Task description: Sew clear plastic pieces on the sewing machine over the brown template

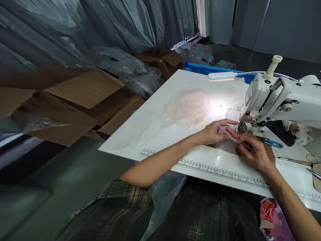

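Observation:
A strip of thin, whitish sheer fabric (227,134) runs between my two hands, close to the needle of a white sewing machine (273,97). My left hand (215,132) is closed on the strip, thumb below it and fingers reaching towards the presser foot. Just right of the needle, my right hand (254,152) pinches the strip's near end with bent fingers. Blue-handled thread snips (274,143) show right behind my right hand; whether they touch it I cannot tell. Pale pink sheer fabric (190,105) lies heaped on the white table (150,120), left of the machine.
A lit lamp (221,76) on a bendy neck hangs over the needle area. Printed ruler marks (215,171) follow the table's front edge. Tweezers (313,173) lie at the far right. Open cardboard boxes (85,87) and clear plastic bags (125,67) stand to the left.

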A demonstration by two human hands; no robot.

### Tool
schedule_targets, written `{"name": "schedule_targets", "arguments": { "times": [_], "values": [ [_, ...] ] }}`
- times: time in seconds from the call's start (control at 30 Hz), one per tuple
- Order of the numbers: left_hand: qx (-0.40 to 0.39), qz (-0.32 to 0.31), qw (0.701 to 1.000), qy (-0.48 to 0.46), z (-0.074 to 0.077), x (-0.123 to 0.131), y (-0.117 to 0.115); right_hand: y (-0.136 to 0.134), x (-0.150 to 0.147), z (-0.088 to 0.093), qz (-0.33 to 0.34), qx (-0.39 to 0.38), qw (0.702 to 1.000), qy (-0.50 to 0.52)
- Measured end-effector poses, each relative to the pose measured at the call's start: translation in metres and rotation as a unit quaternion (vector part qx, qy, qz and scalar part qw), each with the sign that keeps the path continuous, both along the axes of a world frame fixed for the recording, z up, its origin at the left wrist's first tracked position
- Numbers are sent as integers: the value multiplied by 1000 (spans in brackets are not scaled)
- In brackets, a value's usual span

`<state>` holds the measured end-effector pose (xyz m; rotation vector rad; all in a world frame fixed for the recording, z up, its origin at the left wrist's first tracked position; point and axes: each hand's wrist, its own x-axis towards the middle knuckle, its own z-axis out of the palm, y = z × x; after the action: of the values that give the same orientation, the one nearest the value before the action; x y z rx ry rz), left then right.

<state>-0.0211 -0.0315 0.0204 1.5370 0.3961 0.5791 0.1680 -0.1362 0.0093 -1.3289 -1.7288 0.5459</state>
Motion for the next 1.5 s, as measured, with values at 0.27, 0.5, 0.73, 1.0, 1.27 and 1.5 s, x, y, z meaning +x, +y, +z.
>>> {"name": "schedule_targets", "arguments": {
  "times": [0.27,0.5,0.73,1.0,1.27,1.5],
  "values": [
    [-101,26,994,21,-3,0,1,0,1,-5,-43,-108,990,81],
    [-127,87,988,14,5,-2,-1,10,-8,1,-42,-128,983,126],
    [-1,197,981,-2,44,-27,11,44,-53,10,-12,-96,984,147],
    [-24,297,953,-55,40,-57,45,107,-104,19,-22,-20,964,264],
    [-88,341,932,-84,41,-44,60,138,-102,14,-61,-67,929,359],
    [-106,351,926,-88,43,-35,59,138,-99,14,-71,-90,911,395]
  ]
}}
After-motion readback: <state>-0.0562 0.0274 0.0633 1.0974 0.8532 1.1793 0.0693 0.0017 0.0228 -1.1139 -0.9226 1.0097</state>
